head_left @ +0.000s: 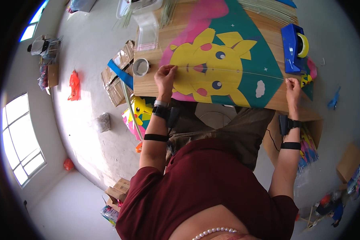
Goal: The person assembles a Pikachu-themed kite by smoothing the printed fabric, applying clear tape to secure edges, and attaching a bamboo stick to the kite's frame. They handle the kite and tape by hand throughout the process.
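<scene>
A thin pale rod (244, 73) spans a printed kite sheet (264, 48) on the wooden table. The sheet is teal and pink with a large yellow cartoon face, lying sideways. My left hand (166, 77) pinches the rod's left end at the face's left side. At the other end, by the sheet's pointed right corner, my right hand (293, 90) is closed on the rod with its fingertips. A round metal tin (141, 67) stands just left of my left hand. Beyond my right hand is a blue tape dispenser (291, 48) with a yellow roll.
Bundles of thin pale sticks (268, 14) lie at the table's far edge. Clear plastic bags (147, 34) lie at the far left of the table. Cardboard (120, 76) leans beside its left edge; an open carton (314, 134) with printed sheets stands below right.
</scene>
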The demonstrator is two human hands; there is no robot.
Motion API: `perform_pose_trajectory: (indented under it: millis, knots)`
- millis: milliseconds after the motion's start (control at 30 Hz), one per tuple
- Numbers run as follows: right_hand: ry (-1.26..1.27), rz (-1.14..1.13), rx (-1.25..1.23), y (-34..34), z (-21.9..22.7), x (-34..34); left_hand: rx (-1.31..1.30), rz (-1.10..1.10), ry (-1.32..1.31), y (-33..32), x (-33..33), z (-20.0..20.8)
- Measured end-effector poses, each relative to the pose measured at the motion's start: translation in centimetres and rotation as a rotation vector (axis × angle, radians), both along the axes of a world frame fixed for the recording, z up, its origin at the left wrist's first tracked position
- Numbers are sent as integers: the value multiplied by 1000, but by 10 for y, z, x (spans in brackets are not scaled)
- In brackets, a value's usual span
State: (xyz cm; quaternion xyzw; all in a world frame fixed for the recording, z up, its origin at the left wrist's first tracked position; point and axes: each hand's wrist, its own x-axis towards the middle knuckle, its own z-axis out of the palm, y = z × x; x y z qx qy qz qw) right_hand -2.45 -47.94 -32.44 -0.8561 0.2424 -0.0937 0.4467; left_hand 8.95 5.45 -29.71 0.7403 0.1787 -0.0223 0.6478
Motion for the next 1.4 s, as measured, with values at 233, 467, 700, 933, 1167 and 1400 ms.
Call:
perform_pose_trajectory:
  millis: [233,467,700,933,1167,1400]
  knots:
    - [9,5,-51,7,8,1,65,27,17,-6,0,3]
    - [35,-6,-127,12,11,-1,131,37,-33,-10,1,0]
    - [79,-63,-131,23,21,4,119,43,-3,-7,-2,2]
    - [66,-75,-167,25,22,3,113,31,-38,-6,1,-2]
    - [68,-74,-227,29,23,3,122,35,-34,-8,0,-2]
    - [67,-98,-250,33,28,4,152,37,-32,-9,0,-3]
